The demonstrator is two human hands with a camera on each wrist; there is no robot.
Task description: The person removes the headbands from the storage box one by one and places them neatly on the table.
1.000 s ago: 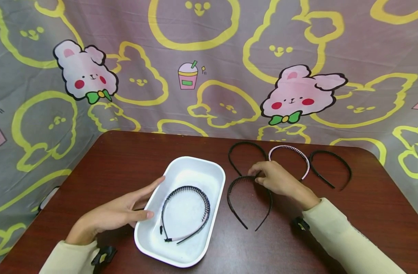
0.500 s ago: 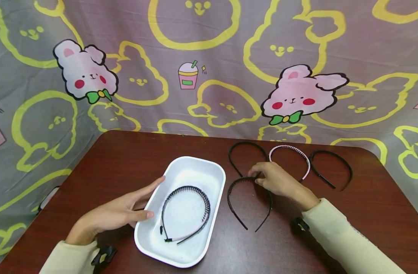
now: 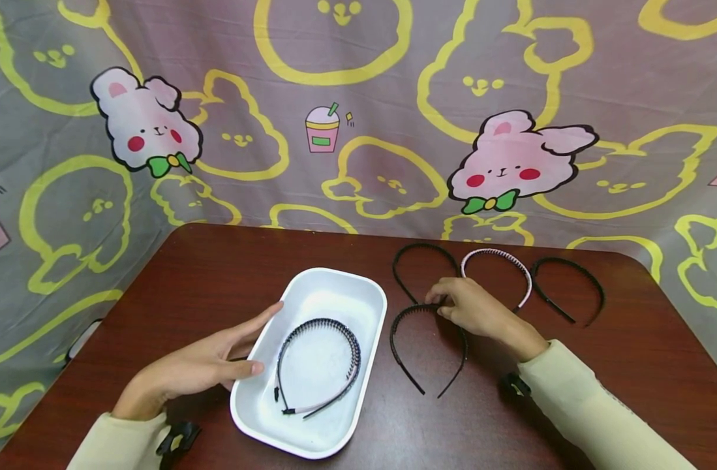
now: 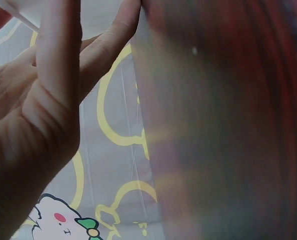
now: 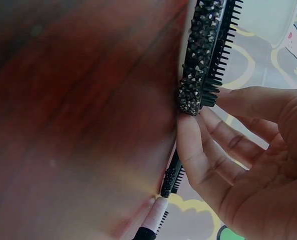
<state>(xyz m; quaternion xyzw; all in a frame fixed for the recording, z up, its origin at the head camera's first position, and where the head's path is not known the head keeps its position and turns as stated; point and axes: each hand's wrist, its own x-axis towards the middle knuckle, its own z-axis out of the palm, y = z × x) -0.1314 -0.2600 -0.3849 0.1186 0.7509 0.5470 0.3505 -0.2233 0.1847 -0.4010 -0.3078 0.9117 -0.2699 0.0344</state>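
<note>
Head view: My left hand (image 3: 199, 362) lies along the near-left side of the white tray (image 3: 340, 297), fingers straight, thumb at the rim; I read it as steadying. The right hand (image 3: 475, 310) pinches the top of the front black headband (image 3: 413, 380), which lies on the table (image 3: 217, 294) right of the tray. Behind it lie a second black headband (image 3: 423, 245), a pink headband (image 3: 492, 252) and, farther right, a third black headband (image 3: 601, 300). Headbands nested in the tray (image 3: 356, 352) overlap; count uncertain.

Step, as I judge it: grasp taken, lift not yet made. Next move calls for a firm pinch and straight lift, clear of the band behind; whether those two touch, I cannot tell.

Left wrist view: fingers reach the tray, mostly cut off above; table side blurred.

Right wrist view: forefinger and thumb meet the stone-studded band; thumb tip hidden behind its teeth.
</note>
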